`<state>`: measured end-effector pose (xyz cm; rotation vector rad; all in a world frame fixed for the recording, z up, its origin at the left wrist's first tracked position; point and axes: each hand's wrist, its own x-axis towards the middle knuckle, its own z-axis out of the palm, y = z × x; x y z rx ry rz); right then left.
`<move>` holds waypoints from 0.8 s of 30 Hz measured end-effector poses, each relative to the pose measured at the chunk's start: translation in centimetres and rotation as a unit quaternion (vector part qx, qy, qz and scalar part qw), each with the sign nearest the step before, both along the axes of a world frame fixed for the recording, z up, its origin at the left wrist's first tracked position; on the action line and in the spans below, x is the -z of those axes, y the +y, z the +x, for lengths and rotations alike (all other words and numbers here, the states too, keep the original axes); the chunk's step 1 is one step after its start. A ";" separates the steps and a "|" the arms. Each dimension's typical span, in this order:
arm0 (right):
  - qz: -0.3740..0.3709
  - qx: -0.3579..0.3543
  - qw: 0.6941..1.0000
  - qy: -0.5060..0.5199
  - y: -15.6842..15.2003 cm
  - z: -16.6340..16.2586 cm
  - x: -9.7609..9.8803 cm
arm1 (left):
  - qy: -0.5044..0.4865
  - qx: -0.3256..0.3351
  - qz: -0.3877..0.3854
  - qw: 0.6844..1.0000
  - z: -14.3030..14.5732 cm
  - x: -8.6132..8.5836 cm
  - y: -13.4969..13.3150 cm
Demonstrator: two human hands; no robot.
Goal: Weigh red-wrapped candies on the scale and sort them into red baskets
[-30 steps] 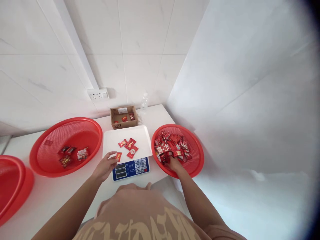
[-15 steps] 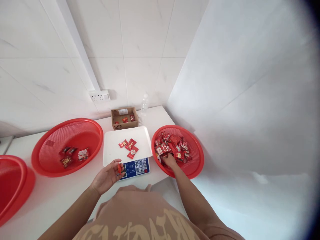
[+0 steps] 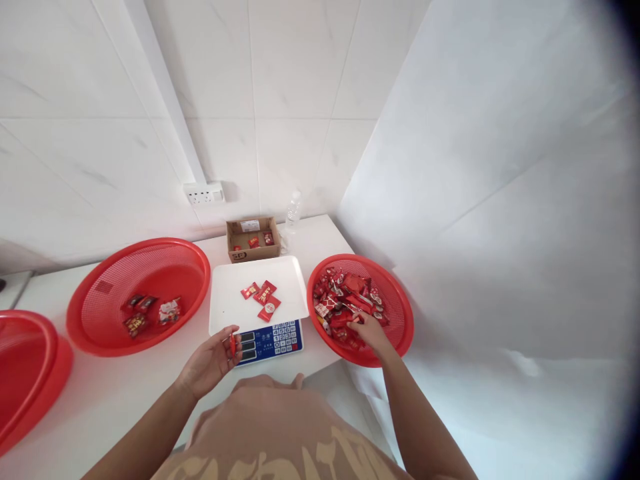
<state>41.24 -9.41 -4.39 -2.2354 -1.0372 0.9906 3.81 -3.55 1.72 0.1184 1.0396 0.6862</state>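
A person in a brown shirt [image 3: 280,417] with pale lettering stands at the near edge of a white table [image 3: 320,233]. The left hand [image 3: 209,361], palm turned partly up and fingers curled, pinches one small red packet [image 3: 233,344] at its fingertips, just above the near left corner of a scale [image 3: 273,341]. The right hand [image 3: 370,332] reaches over the near rim of a red basket by the table's right edge, fingers bent and touching the pile [image 3: 345,287] of red packets inside; whether they grip one cannot be told. The scale has a blue keypad panel along its near edge and a white tray [image 3: 227,293] on top, where three packets [image 3: 265,291] lie touching near the middle. Left of the tray, a second basket [image 3: 200,263] holds a few packets [image 3: 170,311] on its floor; a third basket [image 3: 45,327] is cut off at the far left of view. Beyond the tray, near the table's far edge, sits a small cardboard box [image 3: 256,255] with several packets inside. A clear bottle [image 3: 294,208] stands close by, toward the far right corner. A white socket [image 3: 204,193] is on the tiled wall [image 3: 295,147] behind.
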 end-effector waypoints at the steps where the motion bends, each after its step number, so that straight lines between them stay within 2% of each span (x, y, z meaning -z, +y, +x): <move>1: 0.013 0.000 1.000 0.003 0.0 0.1 -0.5 | 0.000 0.001 0.001 1.000 0.1 0.0 0.1; 5: 0.041 -0.002 0.999 0.027 0.1 0.1 -1.9 | 0.001 0.014 0.020 1.000 0.6 -0.1 0.2; 9: 0.052 -0.009 0.998 0.018 -0.1 0.2 -2.2 | -0.012 0.031 0.041 0.999 0.9 0.1 0.2; 11: 0.025 -0.033 0.999 0.003 -0.3 0.5 -1.9 | -0.016 0.033 0.042 0.998 0.8 0.4 0.1; 14: -0.053 -0.082 0.993 -0.060 -0.7 1.3 -1.0 | -0.013 0.032 0.035 0.999 0.6 0.7 0.1; 16: -0.081 -0.084 0.986 -0.116 -0.7 1.8 -0.6 | -0.011 0.030 0.031 0.999 0.5 0.8 0.1; 20: -0.077 -0.078 0.981 -0.161 0.0 1.6 0.2 | -0.011 0.028 0.028 0.999 0.3 0.9 0.0; 24: -0.078 -0.131 0.976 -0.158 0.9 0.1 1.5 | -0.009 0.034 0.026 0.999 0.2 1.0 -0.3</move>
